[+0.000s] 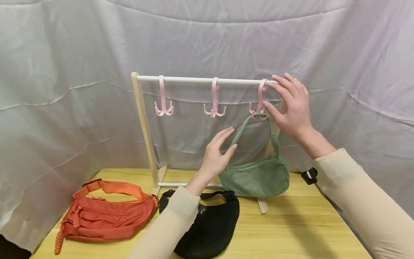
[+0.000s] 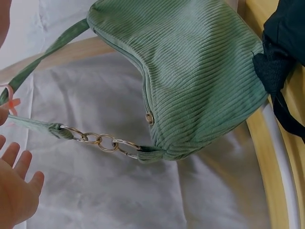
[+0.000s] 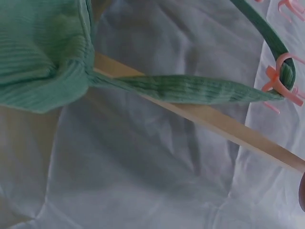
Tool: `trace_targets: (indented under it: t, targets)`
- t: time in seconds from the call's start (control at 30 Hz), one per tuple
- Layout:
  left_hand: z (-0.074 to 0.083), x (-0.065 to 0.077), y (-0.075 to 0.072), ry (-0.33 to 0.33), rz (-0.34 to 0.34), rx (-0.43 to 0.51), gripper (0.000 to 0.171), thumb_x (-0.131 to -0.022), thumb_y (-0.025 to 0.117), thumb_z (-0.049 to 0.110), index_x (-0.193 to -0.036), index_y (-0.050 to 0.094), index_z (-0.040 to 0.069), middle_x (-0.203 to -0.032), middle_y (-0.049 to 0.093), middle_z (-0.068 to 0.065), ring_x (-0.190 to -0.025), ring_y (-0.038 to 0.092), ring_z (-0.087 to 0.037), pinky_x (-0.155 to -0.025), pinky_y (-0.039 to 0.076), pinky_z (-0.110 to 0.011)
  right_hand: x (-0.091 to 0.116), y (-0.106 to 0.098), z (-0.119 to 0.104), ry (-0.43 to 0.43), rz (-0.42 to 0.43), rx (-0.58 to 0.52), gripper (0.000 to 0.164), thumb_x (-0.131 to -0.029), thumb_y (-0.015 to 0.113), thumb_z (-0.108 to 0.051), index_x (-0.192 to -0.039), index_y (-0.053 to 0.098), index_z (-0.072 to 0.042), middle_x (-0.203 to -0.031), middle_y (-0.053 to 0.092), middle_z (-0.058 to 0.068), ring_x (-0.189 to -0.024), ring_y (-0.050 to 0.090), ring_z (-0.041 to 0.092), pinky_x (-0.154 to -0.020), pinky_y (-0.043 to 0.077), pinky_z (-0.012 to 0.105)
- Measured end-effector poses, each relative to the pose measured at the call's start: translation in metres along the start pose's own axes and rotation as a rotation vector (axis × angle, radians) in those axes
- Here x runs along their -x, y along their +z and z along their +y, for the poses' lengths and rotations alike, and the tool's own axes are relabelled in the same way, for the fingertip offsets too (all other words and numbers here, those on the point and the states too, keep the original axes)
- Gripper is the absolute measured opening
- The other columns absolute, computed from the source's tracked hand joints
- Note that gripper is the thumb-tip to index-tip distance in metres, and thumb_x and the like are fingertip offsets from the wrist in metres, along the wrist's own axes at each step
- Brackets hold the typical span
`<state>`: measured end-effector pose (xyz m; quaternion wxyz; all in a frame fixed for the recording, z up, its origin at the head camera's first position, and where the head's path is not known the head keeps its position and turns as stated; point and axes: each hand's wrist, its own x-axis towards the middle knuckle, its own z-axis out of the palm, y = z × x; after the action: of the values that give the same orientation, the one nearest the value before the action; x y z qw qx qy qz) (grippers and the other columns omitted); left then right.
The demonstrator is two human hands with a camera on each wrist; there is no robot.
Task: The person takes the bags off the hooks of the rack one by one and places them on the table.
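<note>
A green corduroy shoulder bag (image 1: 255, 178) (image 2: 190, 71) hangs by its strap (image 3: 190, 89) from the right-hand pink hook (image 1: 260, 95), which sits on the rack's white rod (image 1: 191, 79). Gold chain links (image 2: 105, 141) join one strap end to the bag in the left wrist view. My right hand (image 1: 292, 104) is raised beside that hook, fingers spread near the rod and thumb close to the hook's stem; whether it touches them is unclear. Left of the strap is my left hand (image 1: 215, 153) (image 2: 16, 193), its fingers extended and holding nothing.
Two more pink hooks (image 1: 163, 99) (image 1: 214, 99) hang along the rod. A red-orange waist bag (image 1: 110, 219) lies at the table's left, and a black bag (image 1: 213, 230) lies partly behind my left forearm. A small black object (image 1: 309, 176) is near the right edge.
</note>
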<state>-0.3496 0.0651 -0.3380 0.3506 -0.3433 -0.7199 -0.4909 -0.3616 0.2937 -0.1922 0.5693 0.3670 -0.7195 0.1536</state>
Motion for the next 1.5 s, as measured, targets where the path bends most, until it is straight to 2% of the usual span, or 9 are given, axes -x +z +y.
trace_targets:
  t: [0.13,0.5,0.8,0.87,1.03,1.1,1.2,1.4,1.5]
  targets:
    - [-0.002,-0.004,0.006,-0.019,0.005,0.001,0.049,-0.090,0.065,0.019,-0.136,0.052,0.019,-0.138,0.051,-0.001,-0.129,0.044,-0.009,-0.108,0.032,-0.027,-0.008,0.000,0.004,-0.012,-0.033,0.016,0.049,-0.083,0.066,-0.029,-0.127,0.060,-0.008,-0.136,0.054,0.009,-0.132,0.039,0.033,-0.109,0.021,0.052]
    - [-0.005,-0.017,0.022,-0.007,-0.004,0.002,0.049,-0.090,0.065,0.018,-0.137,0.051,0.017,-0.137,0.052,-0.003,-0.128,0.043,-0.007,-0.108,0.031,-0.024,-0.017,-0.002,0.019,-0.005,-0.126,0.109,0.049,-0.085,0.067,-0.033,-0.128,0.059,-0.011,-0.134,0.056,0.006,-0.130,0.041,0.030,-0.107,0.020,0.053]
    - [-0.006,-0.025,0.033,-0.071,0.006,0.044,0.046,-0.089,0.066,0.018,-0.134,0.054,0.012,-0.133,0.055,0.000,-0.124,0.048,-0.007,-0.106,0.034,-0.023,-0.018,0.000,0.026,0.049,-0.148,0.047,0.053,-0.079,0.076,-0.031,-0.127,0.061,-0.012,-0.121,0.064,0.010,-0.118,0.047,0.033,-0.100,0.029,0.051]
    - [-0.006,-0.027,0.034,-0.086,0.023,0.079,0.045,-0.089,0.067,0.017,-0.132,0.056,0.012,-0.129,0.058,-0.002,-0.121,0.052,-0.011,-0.104,0.037,-0.024,-0.018,0.000,0.024,0.053,-0.146,0.047,0.053,-0.079,0.077,-0.031,-0.126,0.061,-0.013,-0.120,0.064,0.008,-0.113,0.048,0.033,-0.097,0.030,0.049]
    - [-0.007,-0.030,0.039,-0.100,0.070,0.178,0.040,-0.088,0.068,0.016,-0.127,0.060,0.011,-0.120,0.063,-0.008,-0.112,0.058,-0.026,-0.099,0.044,-0.037,-0.019,0.001,0.021,0.091,-0.132,0.025,0.051,-0.078,0.078,-0.028,-0.124,0.063,-0.014,-0.120,0.065,0.006,-0.102,0.048,0.032,-0.090,0.029,0.043]
    - [-0.007,-0.030,0.042,-0.110,0.095,0.198,0.038,-0.087,0.069,0.016,-0.124,0.062,0.011,-0.117,0.064,-0.007,-0.108,0.059,-0.028,-0.095,0.046,-0.041,-0.019,0.002,0.021,0.109,-0.122,0.005,0.050,-0.077,0.079,-0.026,-0.123,0.064,-0.015,-0.120,0.065,0.005,-0.100,0.047,0.031,-0.088,0.029,0.040]
    - [-0.003,-0.030,0.045,-0.108,0.139,0.251,0.034,-0.086,0.069,0.010,-0.120,0.063,0.007,-0.113,0.065,-0.011,-0.105,0.060,-0.032,-0.093,0.047,-0.044,-0.018,0.002,0.021,0.109,-0.117,-0.017,0.050,-0.076,0.080,-0.023,-0.122,0.064,-0.013,-0.119,0.066,0.006,-0.098,0.046,0.031,-0.086,0.028,0.039]
    - [0.022,-0.032,0.042,-0.119,0.179,0.378,0.030,-0.086,0.065,-0.003,-0.115,0.061,-0.007,-0.112,0.062,-0.024,-0.104,0.061,-0.037,-0.090,0.050,-0.046,-0.016,0.002,0.020,0.087,-0.090,-0.054,0.051,-0.073,0.082,-0.020,-0.121,0.065,-0.010,-0.117,0.067,0.008,-0.097,0.047,0.032,-0.086,0.028,0.036]
    - [0.028,-0.033,0.041,-0.152,0.184,0.392,0.028,-0.087,0.064,-0.002,-0.115,0.061,-0.007,-0.112,0.062,-0.023,-0.104,0.061,-0.035,-0.088,0.051,-0.044,-0.016,0.003,0.020,0.075,-0.063,-0.078,0.052,-0.071,0.083,-0.018,-0.120,0.066,-0.010,-0.116,0.067,0.007,-0.096,0.049,0.032,-0.086,0.029,0.034]
